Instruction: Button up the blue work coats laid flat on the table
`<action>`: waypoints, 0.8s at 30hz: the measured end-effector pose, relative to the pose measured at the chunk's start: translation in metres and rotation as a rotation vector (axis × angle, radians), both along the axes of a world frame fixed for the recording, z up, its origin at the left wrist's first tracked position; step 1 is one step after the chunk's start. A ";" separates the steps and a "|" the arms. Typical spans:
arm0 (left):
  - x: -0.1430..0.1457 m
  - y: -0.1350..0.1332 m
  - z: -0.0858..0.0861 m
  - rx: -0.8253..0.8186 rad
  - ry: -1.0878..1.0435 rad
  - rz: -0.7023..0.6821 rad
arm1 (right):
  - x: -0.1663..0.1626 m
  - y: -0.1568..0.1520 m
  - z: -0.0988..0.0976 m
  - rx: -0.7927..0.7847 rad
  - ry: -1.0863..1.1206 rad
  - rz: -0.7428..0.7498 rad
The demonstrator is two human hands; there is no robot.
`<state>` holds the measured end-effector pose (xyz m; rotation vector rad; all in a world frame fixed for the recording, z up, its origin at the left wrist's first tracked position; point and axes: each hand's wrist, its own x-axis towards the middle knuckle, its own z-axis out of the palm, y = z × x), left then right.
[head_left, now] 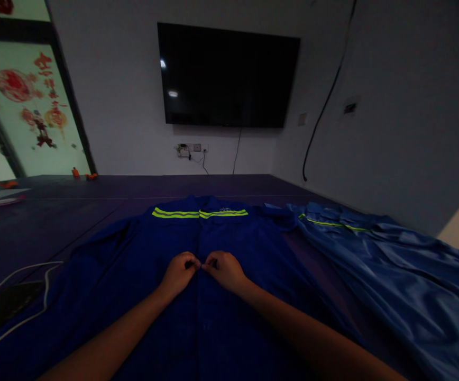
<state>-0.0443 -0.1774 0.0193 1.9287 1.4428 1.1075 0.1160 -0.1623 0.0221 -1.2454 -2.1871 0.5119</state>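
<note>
A dark blue work jacket (229,238) with yellow-green reflective strips across its chest lies spread out in front of me, collar away from me. Over its front seam, my left hand (180,271) pinches the fabric edge from the left. My right hand (225,269) pinches at the same spot from the right, and the fingertips of both hands nearly meet. Whatever small fastening sits between the fingertips is hidden. Below the hands, the front edge of the jacket runs straight down toward me.
A second, lighter blue garment (376,270) with a yellow-green stripe lies at the right. On the left are a white cable (47,280) and a dark flat object (11,307). Small orange things (90,176) stand far left. A television (229,76) hangs on the wall.
</note>
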 end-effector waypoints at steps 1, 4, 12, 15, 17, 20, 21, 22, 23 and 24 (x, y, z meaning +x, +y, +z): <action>0.000 0.000 0.000 0.001 0.003 -0.003 | 0.000 0.001 0.000 -0.008 -0.006 0.001; -0.001 0.000 0.000 0.010 0.017 -0.010 | -0.003 0.001 -0.001 -0.009 -0.036 -0.023; 0.000 -0.003 0.002 0.041 0.051 0.018 | -0.006 -0.001 -0.003 -0.004 -0.017 -0.070; 0.001 -0.004 0.003 0.044 0.046 0.025 | -0.005 -0.001 -0.004 0.007 0.024 -0.084; 0.001 -0.005 0.004 0.042 0.040 0.024 | -0.005 -0.002 -0.005 0.008 0.055 -0.085; 0.002 -0.008 0.007 0.046 0.044 0.023 | -0.005 -0.002 -0.005 0.010 0.082 -0.085; 0.002 -0.008 0.007 0.050 0.046 0.023 | -0.005 -0.003 -0.005 0.013 0.085 -0.083; 0.002 -0.009 0.008 0.055 0.047 0.026 | -0.005 -0.003 -0.005 0.017 0.088 -0.082; 0.002 -0.009 0.008 0.060 0.046 0.028 | -0.005 -0.003 -0.005 0.021 0.090 -0.083; 0.002 -0.009 0.008 0.062 0.043 0.030 | -0.004 -0.002 -0.005 0.024 0.091 -0.083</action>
